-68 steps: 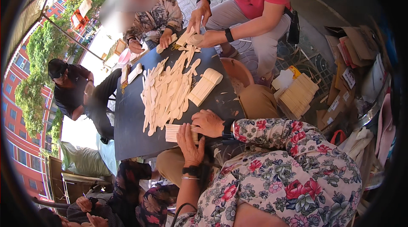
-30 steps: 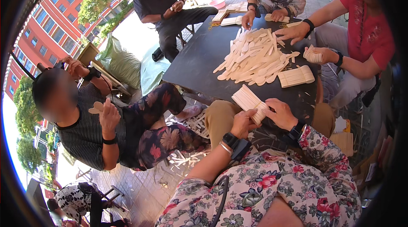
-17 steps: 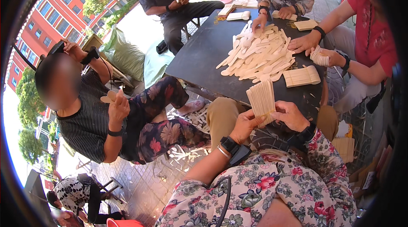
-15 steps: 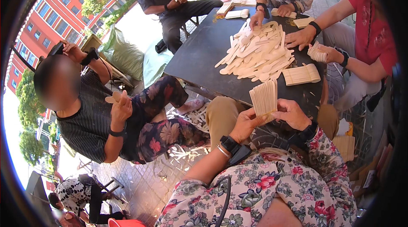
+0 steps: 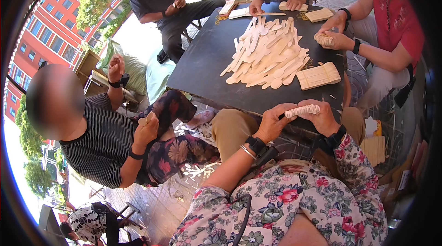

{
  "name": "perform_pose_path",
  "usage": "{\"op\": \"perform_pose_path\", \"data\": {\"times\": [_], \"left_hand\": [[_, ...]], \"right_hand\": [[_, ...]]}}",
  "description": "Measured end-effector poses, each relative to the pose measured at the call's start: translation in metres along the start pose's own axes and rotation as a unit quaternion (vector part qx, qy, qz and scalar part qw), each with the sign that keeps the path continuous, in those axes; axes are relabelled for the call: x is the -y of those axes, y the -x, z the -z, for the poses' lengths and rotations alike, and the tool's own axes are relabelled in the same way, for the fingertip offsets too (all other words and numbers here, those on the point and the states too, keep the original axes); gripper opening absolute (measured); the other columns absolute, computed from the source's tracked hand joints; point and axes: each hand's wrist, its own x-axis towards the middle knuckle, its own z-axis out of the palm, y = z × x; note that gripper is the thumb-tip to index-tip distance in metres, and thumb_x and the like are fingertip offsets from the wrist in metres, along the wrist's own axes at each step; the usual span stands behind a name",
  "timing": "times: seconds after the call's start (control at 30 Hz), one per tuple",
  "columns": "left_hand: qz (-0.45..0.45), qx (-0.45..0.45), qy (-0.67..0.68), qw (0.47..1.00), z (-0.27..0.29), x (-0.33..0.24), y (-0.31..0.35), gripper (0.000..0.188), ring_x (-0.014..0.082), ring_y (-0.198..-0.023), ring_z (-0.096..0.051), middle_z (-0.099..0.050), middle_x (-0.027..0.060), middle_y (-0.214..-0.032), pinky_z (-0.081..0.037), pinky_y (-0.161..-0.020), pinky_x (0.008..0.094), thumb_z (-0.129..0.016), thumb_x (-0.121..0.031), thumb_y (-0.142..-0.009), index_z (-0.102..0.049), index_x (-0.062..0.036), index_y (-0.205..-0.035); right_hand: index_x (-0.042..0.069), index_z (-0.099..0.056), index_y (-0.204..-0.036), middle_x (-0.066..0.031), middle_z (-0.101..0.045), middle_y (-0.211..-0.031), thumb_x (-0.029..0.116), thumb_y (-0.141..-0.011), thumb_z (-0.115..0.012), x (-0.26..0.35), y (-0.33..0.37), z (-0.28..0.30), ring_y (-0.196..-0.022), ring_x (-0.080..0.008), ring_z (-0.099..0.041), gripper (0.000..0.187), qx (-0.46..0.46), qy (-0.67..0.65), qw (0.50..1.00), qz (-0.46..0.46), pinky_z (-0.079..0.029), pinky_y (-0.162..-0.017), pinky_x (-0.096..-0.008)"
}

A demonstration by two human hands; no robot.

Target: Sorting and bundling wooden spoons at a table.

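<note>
Both my hands are closed around a stack of wooden spoons [image 5: 301, 110] just off the near edge of the dark table. The row of pale ends faces up between them. My left hand [image 5: 272, 124] grips its left end, and my right hand [image 5: 325, 120] wraps the other end. Beyond them, a large loose pile of wooden spoons [image 5: 269, 57] covers the middle of the table [image 5: 195, 64]. Close to its right edge lies a banded bundle of wooden spoons [image 5: 318, 76].
At right, a person in red holds a stack of spoons [image 5: 324, 39]. Across the table, a person's hand [image 5: 256, 7] is at a single spoon. More bundles [image 5: 319, 14] lie along the far edge. A seated person in stripes [image 5: 99, 142] is at left; stacked sticks [image 5: 373, 150] stand low at right.
My stack has tipped from upright, its flat fan showing, to end-on, and my hands have closed in around it. The person in red has brought both hands together on their stack.
</note>
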Motion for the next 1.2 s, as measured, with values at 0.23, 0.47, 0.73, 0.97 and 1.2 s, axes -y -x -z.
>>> {"op": "perform_pose_path", "data": {"times": [0.23,0.47,0.73,0.97,1.2], "left_hand": [[0.054,0.018,0.016,0.998,0.003,0.004,-0.001,0.034,0.0088,-0.101,-0.057,-0.066,0.0026,-0.108,-0.045,-0.093,0.0260,-0.066,-0.004,-0.088,-0.059,-0.0007,-0.122],[0.020,-0.090,-0.149,0.985,0.031,-0.038,0.012,0.049,0.0163,-0.117,-0.053,-0.057,0.0112,-0.127,-0.042,-0.100,0.0324,-0.071,-0.011,-0.086,-0.053,-0.0018,-0.130],[0.010,-0.426,-0.211,0.880,0.128,-0.054,0.075,0.059,0.0257,-0.122,-0.048,-0.046,0.0197,-0.132,-0.040,-0.102,0.0351,-0.063,-0.002,-0.087,-0.035,-0.0006,-0.140],[-0.015,-0.521,-0.150,0.840,0.162,-0.069,0.132,0.067,0.0274,-0.115,-0.051,-0.044,0.0222,-0.129,-0.043,-0.098,0.0340,-0.058,0.003,-0.086,-0.024,-0.0014,-0.144],[-0.065,-0.640,-0.183,0.743,0.214,-0.114,0.156,0.071,0.0262,-0.109,-0.054,-0.048,0.0203,-0.125,-0.044,-0.094,0.0353,-0.060,-0.002,-0.084,-0.023,-0.0031,-0.145]], "right_hand": [[0.000,-0.067,-0.099,-0.0112,-0.070,-0.090,0.000,-0.077,-0.071,0.003,-0.002,0.006,-0.084,-0.0189,-0.067,0.022,0.028,0.040,0.999,0.019,-0.051,-0.076,-0.0300],[0.000,-0.066,-0.103,-0.0088,-0.071,-0.094,0.000,-0.079,-0.070,-0.004,0.001,0.011,-0.085,-0.0143,-0.066,0.024,0.026,-0.047,0.999,-0.001,-0.050,-0.079,-0.0287],[0.000,-0.066,-0.105,-0.0079,-0.071,-0.096,0.002,-0.081,-0.069,0.000,0.000,0.012,-0.087,-0.0132,-0.065,0.024,0.034,-0.021,0.999,-0.004,-0.050,-0.081,-0.0283],[0.001,-0.068,-0.102,-0.0086,-0.070,-0.097,0.001,-0.080,-0.070,-0.004,-0.003,0.010,-0.088,-0.0150,-0.064,0.022,0.027,0.025,0.999,0.017,-0.049,-0.079,-0.0292],[0.000,-0.067,-0.103,-0.0088,-0.070,-0.097,0.003,-0.080,-0.071,-0.005,-0.007,0.008,-0.088,-0.0149,-0.064,0.024,0.030,0.030,0.999,0.029,-0.048,-0.080,-0.0288]]}}
